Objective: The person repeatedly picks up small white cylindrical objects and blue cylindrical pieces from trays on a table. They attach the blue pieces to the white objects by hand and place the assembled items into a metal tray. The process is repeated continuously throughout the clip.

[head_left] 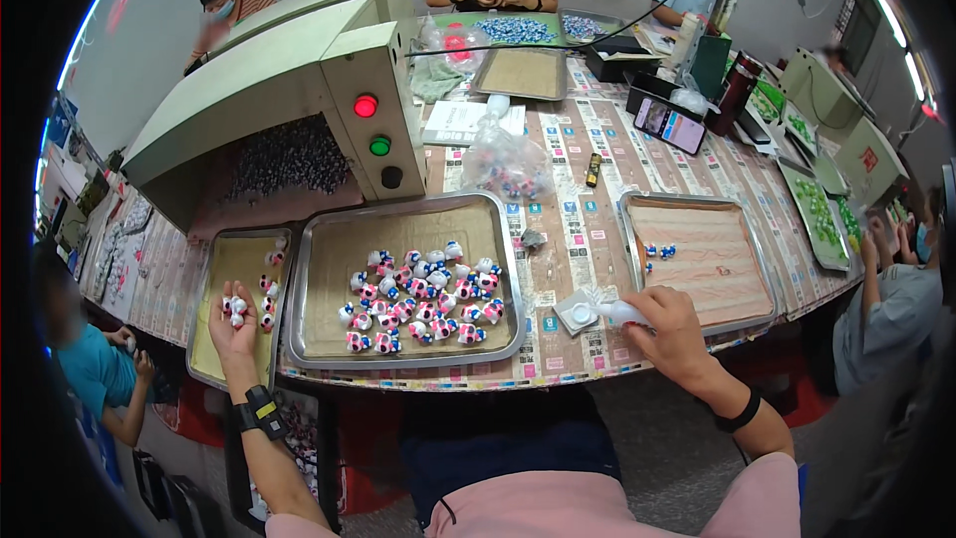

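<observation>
Pink shirt [543, 503] below, small figure in the left fingers, white bottle in the right

Beyond the pink shirt, both bare hands reach over a table [573, 264] covered in printed paper. The left hand [236, 341] is turned palm up, its fingers half curled about a small figure [237, 310], white with touches of colour, which sits near the fingertips. That hand is over a yellow-lined tray [224, 251]; just to the right of its fingers, more figures [268, 304] lie along the tray's right side.

The right hand [669, 331] is closed on a white bottle [622, 312], thumb and fingers wrapped about its body. The bottle points left, away from the fingers, to a small round white dish [581, 316] on a square pad [571, 300]; whether bottle and dish touch, I cannot tell.

Between the two sets of fingers sits a large metal tray [334, 251], its right half and middle crowded with white, pink and blue figures [425, 304]. Just beyond and to the right of the right fingers is another tray [712, 291], with a few small blue-and-white pieces [657, 251] near its left edge. Farther ahead of the right fingers lie a grey lump [533, 238], a yellow-and-black tube [594, 170] and a clear plastic bag [506, 157]. Ahead of the left fingers stands a pale machine [373, 60] with a red and a green light.
</observation>
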{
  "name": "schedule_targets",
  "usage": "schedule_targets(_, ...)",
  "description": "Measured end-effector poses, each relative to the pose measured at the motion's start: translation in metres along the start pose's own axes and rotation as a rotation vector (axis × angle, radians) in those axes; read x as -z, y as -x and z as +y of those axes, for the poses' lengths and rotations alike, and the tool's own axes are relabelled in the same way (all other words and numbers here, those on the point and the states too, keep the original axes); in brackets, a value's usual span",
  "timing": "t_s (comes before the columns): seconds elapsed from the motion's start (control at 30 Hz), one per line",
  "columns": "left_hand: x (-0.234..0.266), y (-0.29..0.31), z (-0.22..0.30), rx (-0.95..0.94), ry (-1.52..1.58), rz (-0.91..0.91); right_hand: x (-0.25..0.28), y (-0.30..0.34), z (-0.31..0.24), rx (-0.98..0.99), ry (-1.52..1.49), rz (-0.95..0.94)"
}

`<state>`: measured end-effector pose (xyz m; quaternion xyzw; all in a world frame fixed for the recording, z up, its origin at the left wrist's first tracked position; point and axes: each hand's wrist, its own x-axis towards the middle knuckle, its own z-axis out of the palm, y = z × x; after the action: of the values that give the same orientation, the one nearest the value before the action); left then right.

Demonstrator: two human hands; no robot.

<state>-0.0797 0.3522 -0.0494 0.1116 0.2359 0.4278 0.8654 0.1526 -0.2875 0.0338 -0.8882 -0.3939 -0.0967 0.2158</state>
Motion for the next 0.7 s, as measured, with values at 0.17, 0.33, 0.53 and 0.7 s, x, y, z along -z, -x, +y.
schedule_targets(0.17, 0.036, -0.005, 0.024, 0.301, 0.131, -0.404, -0.004, -0.006, -0.005, 0.07, 0.092, -0.003)
schedule_targets(0.33, -0.001, 0.027, -0.01, 0.105, 0.135, -0.097, -0.001, -0.004, -0.002, 0.105, 0.199, 0.023)
schedule_targets(0.53, -0.005, 0.043, 0.001, 0.062, 0.25, -0.004, -0.008, -0.01, -0.001, 0.177, 0.237, 0.055)
schedule_targets(0.7, 0.006, 0.042, 0.002, 0.169, 0.276, -0.156, -0.008, -0.011, 0.0, 0.187, 0.237, 0.06)
